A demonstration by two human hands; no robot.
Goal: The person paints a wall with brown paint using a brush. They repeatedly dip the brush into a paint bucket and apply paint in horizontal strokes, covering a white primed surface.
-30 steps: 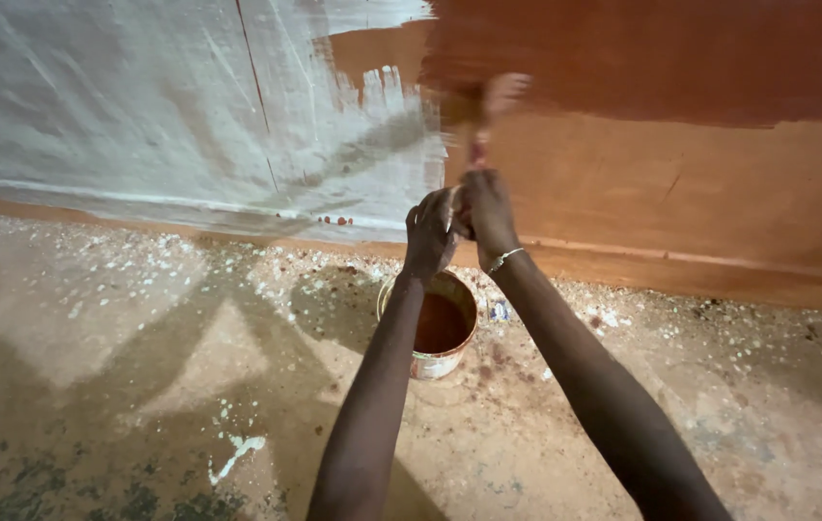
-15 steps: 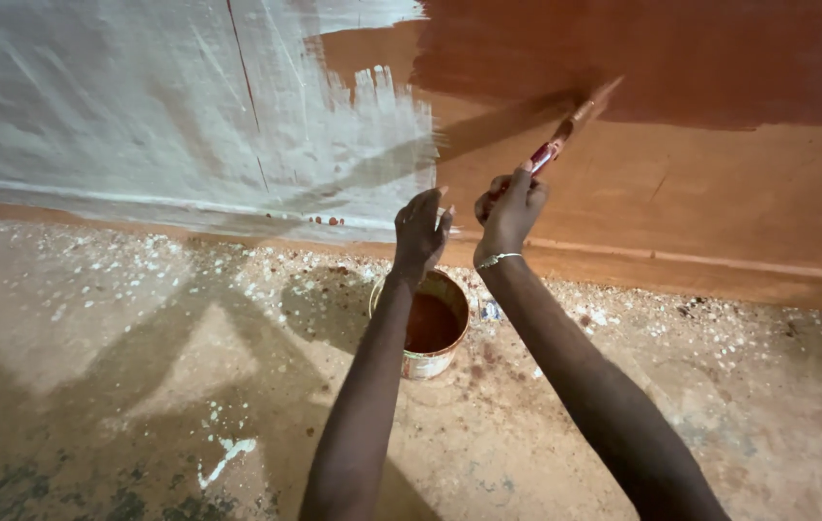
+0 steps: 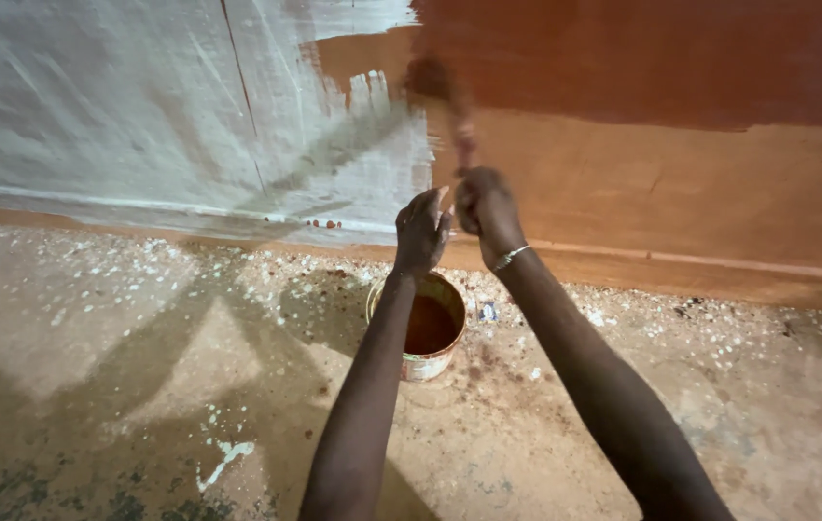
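Note:
My right hand [image 3: 484, 205] grips the handle of a paintbrush [image 3: 442, 101], blurred with motion, its bristles against the wall where brown paint meets white. A thin bracelet sits on that wrist. My left hand [image 3: 420, 230] hovers just beside the right one with its fingers loosely curled and nothing in it. Below both hands, on the floor at the wall's foot, stands a round paint can [image 3: 445, 359] with brown paint inside.
The wall's left part [image 3: 121, 116] is whitish, its right part [image 3: 681, 145] brown, darker higher up. The concrete floor [image 3: 140, 386] is littered with white flakes and paint spots. Shadows of my arms fall to the left.
The brush has swung from pointing up-right to up-left, back onto the edge of the brown paint. Both hands have stayed above the can.

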